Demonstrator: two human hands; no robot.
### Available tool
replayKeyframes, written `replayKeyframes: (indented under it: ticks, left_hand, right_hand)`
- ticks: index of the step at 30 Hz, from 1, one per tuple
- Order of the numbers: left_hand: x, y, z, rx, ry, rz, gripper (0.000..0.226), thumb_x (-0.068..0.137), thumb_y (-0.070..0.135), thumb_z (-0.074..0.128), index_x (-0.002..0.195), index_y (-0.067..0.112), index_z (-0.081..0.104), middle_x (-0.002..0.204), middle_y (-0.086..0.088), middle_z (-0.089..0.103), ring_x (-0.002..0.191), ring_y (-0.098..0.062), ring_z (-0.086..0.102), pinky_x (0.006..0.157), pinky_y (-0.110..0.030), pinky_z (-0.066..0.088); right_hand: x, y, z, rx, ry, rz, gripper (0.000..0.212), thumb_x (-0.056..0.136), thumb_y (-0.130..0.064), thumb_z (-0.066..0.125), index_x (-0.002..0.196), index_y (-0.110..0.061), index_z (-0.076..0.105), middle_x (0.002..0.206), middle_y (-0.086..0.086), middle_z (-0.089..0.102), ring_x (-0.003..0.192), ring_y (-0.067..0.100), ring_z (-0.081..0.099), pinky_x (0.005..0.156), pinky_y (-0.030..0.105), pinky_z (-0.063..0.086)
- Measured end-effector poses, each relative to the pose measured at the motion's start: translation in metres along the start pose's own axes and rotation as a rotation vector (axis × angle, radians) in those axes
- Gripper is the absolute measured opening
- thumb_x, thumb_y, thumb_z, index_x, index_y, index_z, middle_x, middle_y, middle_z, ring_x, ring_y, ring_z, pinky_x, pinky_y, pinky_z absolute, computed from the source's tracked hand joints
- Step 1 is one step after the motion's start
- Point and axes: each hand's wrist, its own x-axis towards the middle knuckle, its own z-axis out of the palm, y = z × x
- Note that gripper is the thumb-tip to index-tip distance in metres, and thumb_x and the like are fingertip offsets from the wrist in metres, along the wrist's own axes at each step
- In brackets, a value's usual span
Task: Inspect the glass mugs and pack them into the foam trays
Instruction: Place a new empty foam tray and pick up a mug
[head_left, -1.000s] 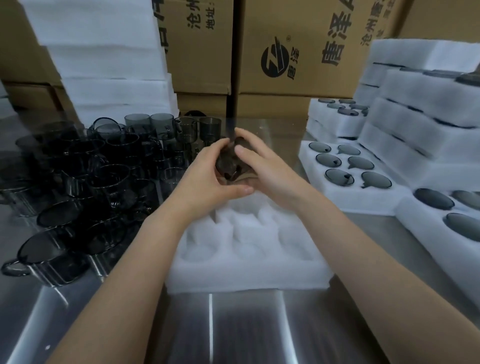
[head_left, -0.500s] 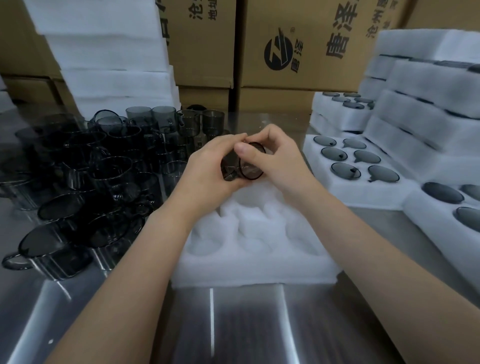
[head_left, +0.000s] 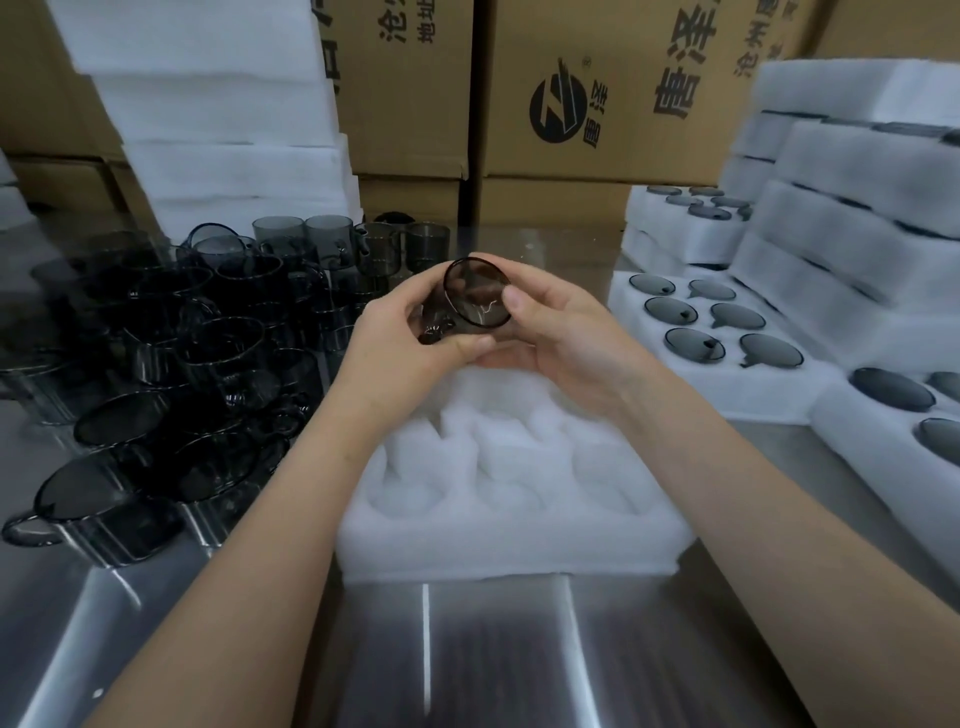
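Hands first: the left hand (head_left: 400, 345) and right hand (head_left: 563, 340) together grip one smoky glass mug (head_left: 470, 304) in the air above the empty foam tray (head_left: 511, 543). The job looks partway done: at the left a crowd of loose mugs (head_left: 171, 358) waits on the steel table (head_left: 467, 654), the middle tray's visible pockets are bare, and at the right the filled trays (head_left: 727, 376) sit with mugs sunk in their pockets, others stacked behind. Left fingers curl round the mug's base, thumb beneath; the right thumb and fingers pinch its rim, mouth tilted toward the camera, which I judge to be inspection, not packing.
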Motion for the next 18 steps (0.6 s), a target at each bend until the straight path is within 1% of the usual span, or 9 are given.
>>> replayKeyframes:
  ticks: [2,5,8,10,11,12,14,16,18]
  left_hand:
    - [0.000,-0.001,-0.001,-0.028,-0.011,-0.001,0.054,0.073,0.001,0.080,0.120,0.020,0.065,0.101,0.012,0.073,0.096,0.002,0.066,0.082,-0.010,0.046]
    - [0.000,-0.002,-0.001,-0.013,-0.027,0.009,0.048,0.073,0.007,0.082,0.113,0.029,0.068,0.097,0.015,0.074,0.093,0.001,0.066,0.081,-0.012,0.048]
    - [0.000,-0.001,0.001,0.032,-0.027,0.010,0.047,0.072,0.012,0.085,0.112,0.029,0.069,0.099,0.012,0.074,0.094,-0.003,0.067,0.082,-0.016,0.050]
    - [-0.001,0.000,0.002,0.060,-0.036,0.008,0.053,0.067,0.015,0.086,0.115,0.029,0.069,0.100,0.011,0.073,0.096,-0.005,0.068,0.084,-0.020,0.051]
    - [-0.002,0.001,0.003,0.087,-0.039,0.008,0.058,0.064,0.018,0.087,0.117,0.029,0.068,0.101,0.012,0.072,0.097,-0.004,0.067,0.085,-0.020,0.051]
    - [-0.003,0.002,0.003,0.128,-0.035,0.012,0.063,0.061,0.020,0.088,0.120,0.029,0.067,0.103,0.014,0.071,0.098,0.000,0.065,0.086,-0.016,0.049]
    - [-0.004,0.003,0.005,0.221,-0.026,0.036,0.069,0.060,0.021,0.090,0.123,0.029,0.064,0.106,0.020,0.067,0.101,0.006,0.061,0.088,-0.011,0.047]
    - [-0.006,0.005,0.006,0.280,-0.054,0.075,0.068,0.062,0.021,0.090,0.123,0.031,0.062,0.108,0.019,0.066,0.103,0.002,0.061,0.092,-0.019,0.049]
    - [-0.006,0.007,0.007,0.302,-0.079,0.103,0.067,0.064,0.020,0.089,0.123,0.032,0.060,0.111,0.017,0.066,0.106,-0.001,0.060,0.097,-0.024,0.048]
  right_hand:
    - [0.000,0.001,-0.001,-0.029,-0.014,-0.018,0.042,0.099,-0.006,0.051,0.141,-0.011,0.049,0.132,0.026,0.057,0.106,0.033,0.061,0.087,0.043,0.056]
    - [0.000,0.003,0.001,-0.093,0.065,-0.022,0.046,0.084,-0.012,0.071,0.128,-0.016,0.059,0.127,0.021,0.060,0.107,0.028,0.065,0.078,0.040,0.057]
    - [0.000,0.005,0.006,-0.222,0.153,-0.026,0.043,0.071,-0.024,0.082,0.109,-0.022,0.062,0.116,0.014,0.065,0.097,0.021,0.068,0.068,0.036,0.057]
    - [0.000,0.007,0.010,-0.306,0.199,-0.059,0.046,0.065,-0.034,0.085,0.100,-0.021,0.057,0.109,0.008,0.066,0.088,0.015,0.069,0.061,0.033,0.057]
    - [0.001,0.007,0.011,-0.332,0.224,-0.077,0.049,0.063,-0.039,0.085,0.095,-0.020,0.055,0.104,0.006,0.066,0.084,0.013,0.069,0.058,0.032,0.057]
    - [0.001,0.008,0.013,-0.348,0.253,-0.094,0.050,0.060,-0.044,0.084,0.091,-0.020,0.054,0.099,0.003,0.066,0.080,0.012,0.069,0.056,0.031,0.057]
    - [0.001,0.008,0.014,-0.375,0.330,-0.126,0.047,0.061,-0.049,0.082,0.082,-0.020,0.053,0.082,-0.005,0.065,0.072,0.007,0.066,0.052,0.026,0.053]
    - [0.002,0.007,0.012,-0.363,0.391,-0.141,0.037,0.071,-0.046,0.080,0.072,-0.021,0.052,0.067,-0.009,0.060,0.061,0.003,0.060,0.047,0.021,0.048]
    - [0.003,0.007,0.010,-0.272,0.408,-0.123,0.033,0.086,-0.038,0.072,0.062,-0.026,0.052,0.060,-0.010,0.058,0.056,0.004,0.059,0.045,0.021,0.047]
